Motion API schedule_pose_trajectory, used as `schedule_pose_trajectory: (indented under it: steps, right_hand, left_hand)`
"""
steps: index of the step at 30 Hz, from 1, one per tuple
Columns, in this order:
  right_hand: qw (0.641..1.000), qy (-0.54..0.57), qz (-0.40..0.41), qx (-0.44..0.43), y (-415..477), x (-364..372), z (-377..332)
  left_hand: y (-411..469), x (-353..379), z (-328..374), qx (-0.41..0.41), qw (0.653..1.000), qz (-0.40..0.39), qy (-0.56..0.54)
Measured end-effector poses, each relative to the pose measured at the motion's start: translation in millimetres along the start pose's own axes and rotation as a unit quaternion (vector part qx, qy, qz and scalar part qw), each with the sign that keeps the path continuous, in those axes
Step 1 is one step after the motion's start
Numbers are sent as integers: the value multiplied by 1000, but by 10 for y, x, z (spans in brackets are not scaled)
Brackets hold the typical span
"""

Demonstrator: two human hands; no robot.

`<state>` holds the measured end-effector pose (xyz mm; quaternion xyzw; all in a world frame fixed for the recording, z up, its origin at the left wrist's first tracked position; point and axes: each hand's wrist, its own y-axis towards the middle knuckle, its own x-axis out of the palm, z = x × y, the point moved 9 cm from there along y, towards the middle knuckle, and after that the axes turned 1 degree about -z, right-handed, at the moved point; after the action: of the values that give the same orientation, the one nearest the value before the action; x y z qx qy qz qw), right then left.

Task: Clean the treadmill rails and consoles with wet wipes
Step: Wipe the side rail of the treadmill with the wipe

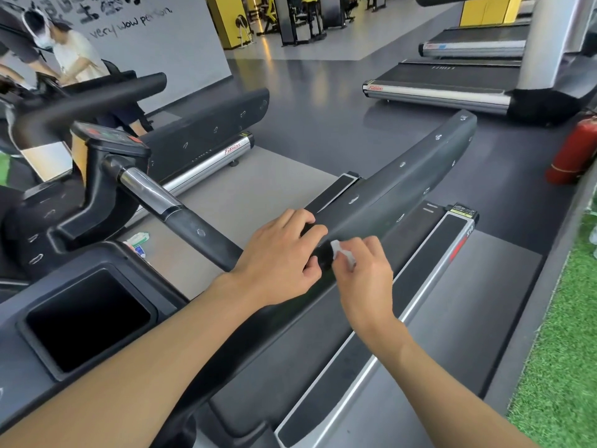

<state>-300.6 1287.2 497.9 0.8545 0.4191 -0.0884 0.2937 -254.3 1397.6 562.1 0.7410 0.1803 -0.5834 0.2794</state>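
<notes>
A wide black treadmill side rail (403,185) runs from the console at lower left up to the right. My left hand (277,253) grips the rail from above, fingers curled over its top and thumb on its near face. Just right of it, my right hand (365,276) pinches a small crumpled white wet wipe (342,253) and presses it against the rail's near side. A black handlebar with a chrome section (181,215) crosses behind my left hand. The console's black recessed tray (87,318) lies at lower left.
A wet-wipe pack (139,242) lies on the grey belt below the handlebar. A neighbouring treadmill console (106,137) stands at left, with people behind it. More treadmills (445,88) sit at upper right. A red fire extinguisher (575,150) and green turf (562,334) border the right.
</notes>
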Motion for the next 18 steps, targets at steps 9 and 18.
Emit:
schedule_pose_trajectory:
  steps: [9,18]
  right_hand:
    - [991,-64,-33,-117,-9,41,-235]
    - [992,-46,-11,-116,43,65,-325]
  left_hand:
    - [-2,-38,22,-1,1000,-8,1]
    - [3,-28,13,-11,1000,-22,-2]
